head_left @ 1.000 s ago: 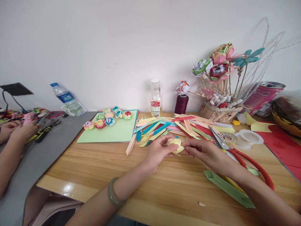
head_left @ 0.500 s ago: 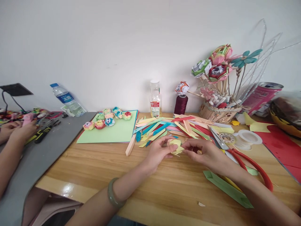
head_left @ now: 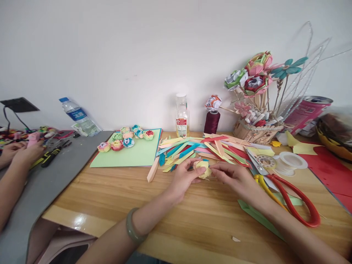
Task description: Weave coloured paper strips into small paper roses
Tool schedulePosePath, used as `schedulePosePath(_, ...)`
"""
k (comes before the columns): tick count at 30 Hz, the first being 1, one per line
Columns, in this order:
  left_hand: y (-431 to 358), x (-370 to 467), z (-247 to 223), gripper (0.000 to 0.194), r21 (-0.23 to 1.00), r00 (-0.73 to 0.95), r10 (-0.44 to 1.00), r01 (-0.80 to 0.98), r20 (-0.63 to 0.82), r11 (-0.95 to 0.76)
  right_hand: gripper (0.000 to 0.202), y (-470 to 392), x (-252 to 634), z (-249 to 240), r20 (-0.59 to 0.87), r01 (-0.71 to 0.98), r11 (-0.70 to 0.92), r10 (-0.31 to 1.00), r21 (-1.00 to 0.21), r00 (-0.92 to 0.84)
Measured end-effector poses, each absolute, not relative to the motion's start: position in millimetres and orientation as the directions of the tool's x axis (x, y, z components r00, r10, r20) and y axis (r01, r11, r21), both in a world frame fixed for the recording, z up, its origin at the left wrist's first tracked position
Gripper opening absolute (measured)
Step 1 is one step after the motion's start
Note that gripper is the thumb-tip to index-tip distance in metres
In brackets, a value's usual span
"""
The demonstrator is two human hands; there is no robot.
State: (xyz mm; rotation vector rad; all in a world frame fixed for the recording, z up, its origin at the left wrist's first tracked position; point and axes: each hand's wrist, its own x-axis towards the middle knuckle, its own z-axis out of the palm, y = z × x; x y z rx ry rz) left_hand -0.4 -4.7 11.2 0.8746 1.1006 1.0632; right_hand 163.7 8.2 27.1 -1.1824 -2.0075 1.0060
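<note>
A small pale yellow folded-paper flower [head_left: 204, 171] is held over the wooden table, with a thin thread end hanging below it. My left hand [head_left: 187, 176] grips it from the left, thumb across its front. At its right side, my right hand [head_left: 227, 174] has thumb and fingers pinched together; what lies between the fingertips is too small to make out. Behind both hands lies a heap of coloured paper strips [head_left: 189, 148]. Several finished paper flowers [head_left: 128, 142] rest on a light green sheet [head_left: 126, 159] to the left.
Red-handled scissors [head_left: 298, 209] and a clear spool [head_left: 291, 160] lie right. Behind stand a glue bottle [head_left: 181, 119], dark thread cone [head_left: 212, 123] and flower basket [head_left: 257, 134]. Another person's hands [head_left: 26, 154] work at the far left, near pliers [head_left: 52, 154].
My right hand has shifted slightly left and its fingers have drawn closer together. The yellow flower has turned a little in my left hand. More of the scissors' yellow handle part shows.
</note>
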Motion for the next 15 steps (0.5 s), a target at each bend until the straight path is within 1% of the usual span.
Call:
schedulePosePath(3,-4.2,-0.6,11.3,0.039,0.934,0.096,0.962,-0.232,-0.257,0.273,0.040,13.5,167.1,26.1,-0.031,0.342,0.138,0.894,-0.930,-0.447)
schedulePosePath(5,-4.1,-0.7,11.5,0.039,0.932,0.102,0.961,-0.236,-0.258,0.275,0.045,15.2,167.5,24.4,-0.089,0.300,0.049,0.899,-0.953,-0.429)
schedulePosePath(7,-4.1,-0.7,11.7,0.040,0.931,0.108,0.959,-0.233,-0.262,0.280,0.049,15.2,165.9,23.3,-0.123,0.280,-0.004,0.906,-0.960,-0.405)
schedulePosePath(9,-4.4,-0.6,11.7,0.039,0.931,0.115,0.958,-0.229,-0.264,0.285,0.051,14.3,163.0,23.3,-0.129,0.275,-0.017,0.909,-0.961,-0.396)
schedulePosePath(13,-5.0,0.2,11.1,0.040,0.931,0.121,0.956,-0.225,-0.267,0.288,0.052,13.8,159.5,24.4,-0.080,0.286,0.041,0.914,-0.957,-0.399)
schedulePosePath(15,-5.1,0.7,10.9,0.040,0.931,0.122,0.955,-0.218,-0.272,0.293,0.052,14.5,161.3,24.7,-0.080,0.298,0.051,0.908,-0.953,-0.411)
